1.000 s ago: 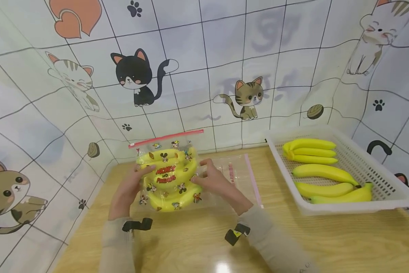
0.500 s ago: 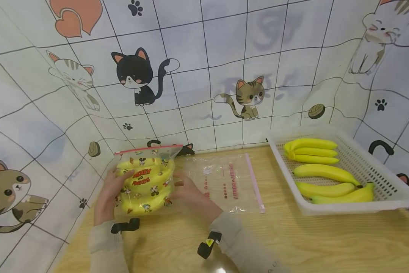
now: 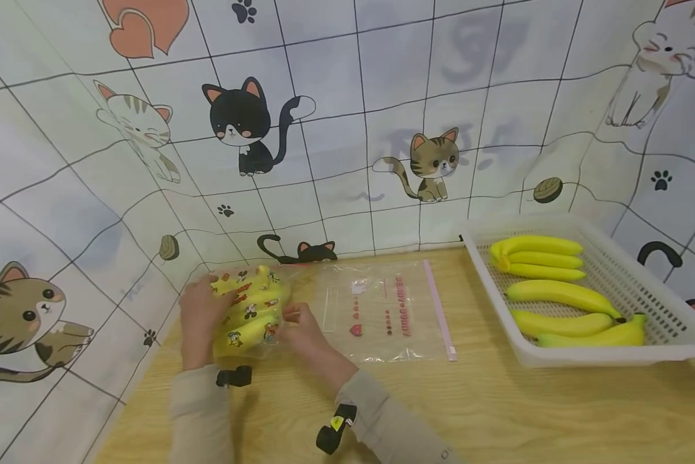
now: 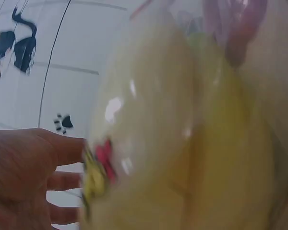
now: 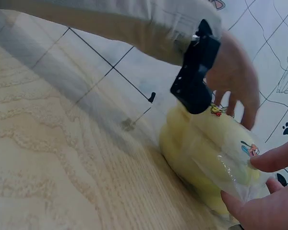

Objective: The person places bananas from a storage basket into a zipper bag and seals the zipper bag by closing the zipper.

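Note:
A clear zip bag (image 3: 248, 311) with cartoon prints and yellow bananas inside lies low at the left end of the table. My left hand (image 3: 199, 319) holds its left side, with fingers reaching over the top. The left wrist view shows the bulging plastic close up beside that hand (image 4: 24, 177). My right hand (image 3: 306, 332) pinches the bag's right side; in the right wrist view its thumb and fingers (image 5: 269, 160) meet at the loose plastic corner. A second clear bag (image 3: 376, 316) with pink print and a pink zip lies flat to the right.
A white perforated basket (image 3: 619, 353) stands at the right, holding a banana bunch (image 3: 541, 254) and several single bananas (image 3: 561, 295). Behind the wooden table (image 3: 469, 412) hangs a cat-patterned sheet (image 3: 347, 148).
Both hands have moved the filled bag left and lowered it from a raised, upright pose to a low, tilted one. The flat bag has come into full view.

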`<action>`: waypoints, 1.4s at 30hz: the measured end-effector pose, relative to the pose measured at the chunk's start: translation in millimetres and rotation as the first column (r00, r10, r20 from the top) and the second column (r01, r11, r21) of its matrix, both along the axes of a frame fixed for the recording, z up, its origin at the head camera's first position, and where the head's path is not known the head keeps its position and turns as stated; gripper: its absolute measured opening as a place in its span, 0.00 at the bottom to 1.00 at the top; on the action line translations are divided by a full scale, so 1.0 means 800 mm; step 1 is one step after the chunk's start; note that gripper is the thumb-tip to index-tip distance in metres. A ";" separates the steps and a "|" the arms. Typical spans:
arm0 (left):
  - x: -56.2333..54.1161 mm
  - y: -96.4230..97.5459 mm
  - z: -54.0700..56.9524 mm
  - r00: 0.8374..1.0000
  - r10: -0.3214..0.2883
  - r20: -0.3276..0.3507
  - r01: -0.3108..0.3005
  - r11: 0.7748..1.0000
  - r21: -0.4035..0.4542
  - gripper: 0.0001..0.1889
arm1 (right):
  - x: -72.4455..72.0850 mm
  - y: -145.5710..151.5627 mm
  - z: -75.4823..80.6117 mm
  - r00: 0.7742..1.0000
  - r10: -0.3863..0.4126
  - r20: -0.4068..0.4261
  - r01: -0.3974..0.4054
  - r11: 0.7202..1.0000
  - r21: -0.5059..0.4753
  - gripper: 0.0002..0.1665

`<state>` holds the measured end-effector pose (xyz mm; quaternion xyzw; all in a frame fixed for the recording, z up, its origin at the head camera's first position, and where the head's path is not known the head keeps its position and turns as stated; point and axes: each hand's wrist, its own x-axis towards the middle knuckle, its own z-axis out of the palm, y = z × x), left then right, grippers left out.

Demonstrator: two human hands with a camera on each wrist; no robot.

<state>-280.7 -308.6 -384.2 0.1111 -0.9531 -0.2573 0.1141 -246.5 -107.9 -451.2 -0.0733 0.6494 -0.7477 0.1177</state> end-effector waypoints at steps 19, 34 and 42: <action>0.007 0.027 0.010 0.933 -0.280 0.225 0.320 0.932 -0.168 0.36 | -0.015 0.034 0.022 0.997 -0.029 0.070 0.030 0.999 -0.022 0.16; 0.009 0.035 0.019 0.949 -0.297 0.105 0.312 0.929 -0.196 0.38 | -0.006 0.181 0.079 0.982 -0.002 -0.190 0.047 0.971 0.236 0.11; 0.028 0.131 0.047 0.907 -0.417 -0.056 0.409 0.906 -0.113 0.30 | 0.005 0.267 0.110 0.953 -0.042 -0.299 0.143 0.935 0.325 0.17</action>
